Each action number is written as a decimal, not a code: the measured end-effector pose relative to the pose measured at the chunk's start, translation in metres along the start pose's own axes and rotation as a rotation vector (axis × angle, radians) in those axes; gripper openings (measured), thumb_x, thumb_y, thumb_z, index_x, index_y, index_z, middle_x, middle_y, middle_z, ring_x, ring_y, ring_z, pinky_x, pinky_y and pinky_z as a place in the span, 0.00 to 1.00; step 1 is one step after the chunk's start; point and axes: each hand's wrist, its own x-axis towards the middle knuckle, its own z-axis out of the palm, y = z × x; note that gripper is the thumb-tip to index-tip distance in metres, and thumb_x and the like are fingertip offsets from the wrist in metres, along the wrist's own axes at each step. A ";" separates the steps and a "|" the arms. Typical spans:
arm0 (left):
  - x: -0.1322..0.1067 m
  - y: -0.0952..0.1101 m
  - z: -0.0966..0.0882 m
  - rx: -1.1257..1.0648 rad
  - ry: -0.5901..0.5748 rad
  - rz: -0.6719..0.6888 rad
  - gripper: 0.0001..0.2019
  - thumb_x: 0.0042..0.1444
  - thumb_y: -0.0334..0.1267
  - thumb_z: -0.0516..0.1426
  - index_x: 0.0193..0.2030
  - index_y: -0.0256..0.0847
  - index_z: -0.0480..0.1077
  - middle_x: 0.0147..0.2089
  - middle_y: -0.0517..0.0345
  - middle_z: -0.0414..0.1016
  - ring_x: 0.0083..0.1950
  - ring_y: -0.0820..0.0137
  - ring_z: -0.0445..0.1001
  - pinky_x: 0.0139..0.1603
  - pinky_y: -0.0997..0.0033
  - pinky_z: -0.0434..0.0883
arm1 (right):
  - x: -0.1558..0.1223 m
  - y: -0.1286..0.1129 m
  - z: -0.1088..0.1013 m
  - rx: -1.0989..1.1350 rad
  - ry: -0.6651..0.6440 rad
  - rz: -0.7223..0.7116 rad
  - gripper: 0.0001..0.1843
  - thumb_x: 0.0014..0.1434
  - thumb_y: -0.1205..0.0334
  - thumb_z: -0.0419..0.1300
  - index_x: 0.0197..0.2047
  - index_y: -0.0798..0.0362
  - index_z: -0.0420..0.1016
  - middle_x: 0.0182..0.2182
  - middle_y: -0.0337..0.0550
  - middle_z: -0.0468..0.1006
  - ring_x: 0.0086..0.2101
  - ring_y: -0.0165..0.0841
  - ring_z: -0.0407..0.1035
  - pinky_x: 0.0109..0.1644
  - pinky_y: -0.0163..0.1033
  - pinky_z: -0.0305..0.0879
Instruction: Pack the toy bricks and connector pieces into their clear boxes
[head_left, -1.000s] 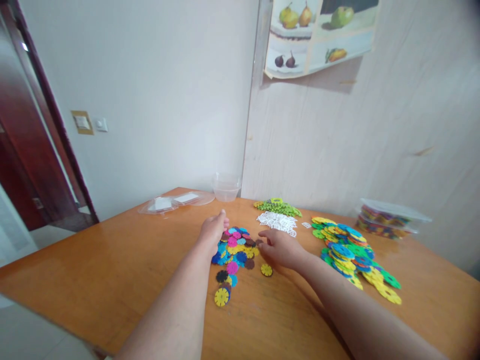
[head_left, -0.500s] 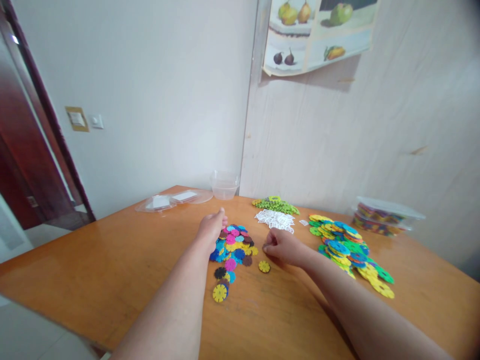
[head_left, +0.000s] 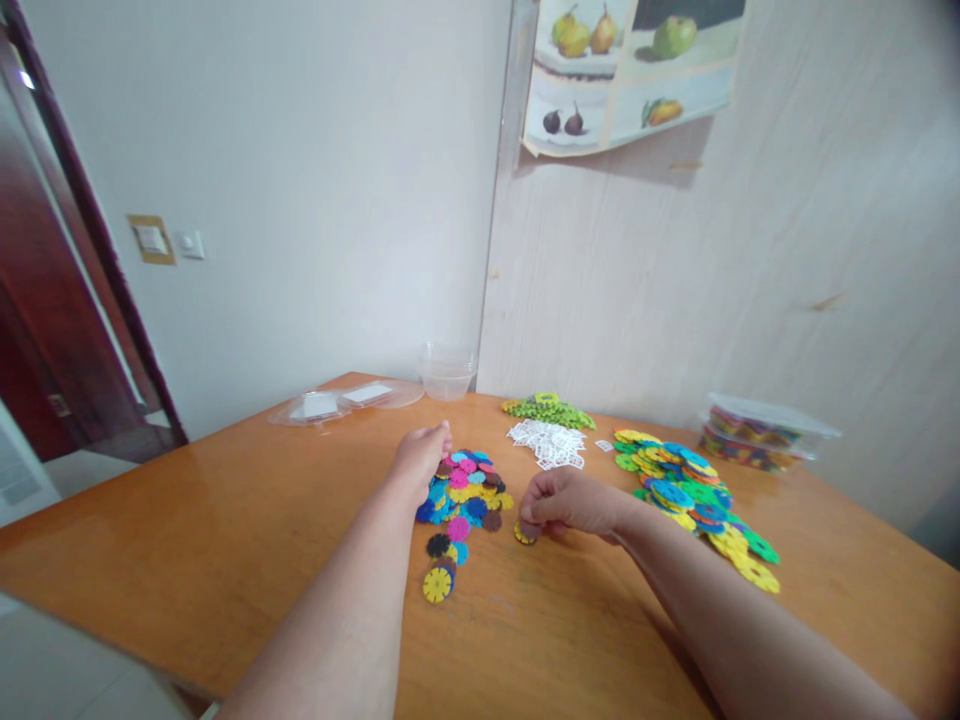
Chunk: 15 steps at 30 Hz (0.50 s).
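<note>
My left hand (head_left: 421, 455) rests on the left edge of a heap of small coloured discs (head_left: 466, 489), its fingers curled loosely against the pile; I cannot make out whether they hold a disc. Fingers pinched together, my right hand (head_left: 570, 502) presses down on a lone yellow disc (head_left: 523, 535) lying on the orange wooden table (head_left: 225, 520). Loose discs, one of them yellow (head_left: 437, 585), trail toward me from the heap.
Further back lie a pile of green discs (head_left: 549, 410) and a pile of white pieces (head_left: 549, 443). A long spread of mixed discs (head_left: 694, 495) runs along the right. A lidded box of discs (head_left: 761, 430), a clear tub (head_left: 448, 371) and clear lids (head_left: 341, 400) stand near the walls.
My right hand has drawn back from the heap toward me and closed down onto the lone yellow disc. My left hand has stayed at the heap's left edge.
</note>
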 end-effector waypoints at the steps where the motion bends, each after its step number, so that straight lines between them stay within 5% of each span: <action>1: 0.000 0.000 0.000 0.000 0.000 0.001 0.15 0.52 0.48 0.59 0.29 0.36 0.74 0.32 0.46 0.79 0.30 0.68 0.75 0.34 0.69 0.70 | 0.000 0.000 0.001 -0.015 0.014 0.004 0.10 0.49 0.58 0.65 0.29 0.56 0.74 0.29 0.44 0.83 0.23 0.24 0.67 0.25 0.28 0.58; 8: 0.000 0.000 0.001 -0.012 -0.001 0.000 0.16 0.50 0.50 0.60 0.28 0.36 0.73 0.30 0.48 0.79 0.30 0.68 0.74 0.34 0.69 0.70 | -0.002 -0.001 0.000 -0.149 0.026 -0.018 0.12 0.53 0.53 0.63 0.32 0.54 0.75 0.30 0.42 0.82 0.26 0.26 0.67 0.29 0.30 0.61; 15: -0.001 0.000 0.001 -0.006 -0.002 0.000 0.16 0.50 0.50 0.60 0.28 0.37 0.73 0.30 0.48 0.79 0.31 0.67 0.75 0.35 0.69 0.70 | -0.009 -0.007 0.004 -0.556 0.072 -0.032 0.19 0.46 0.47 0.68 0.35 0.51 0.73 0.31 0.38 0.78 0.30 0.31 0.68 0.29 0.32 0.58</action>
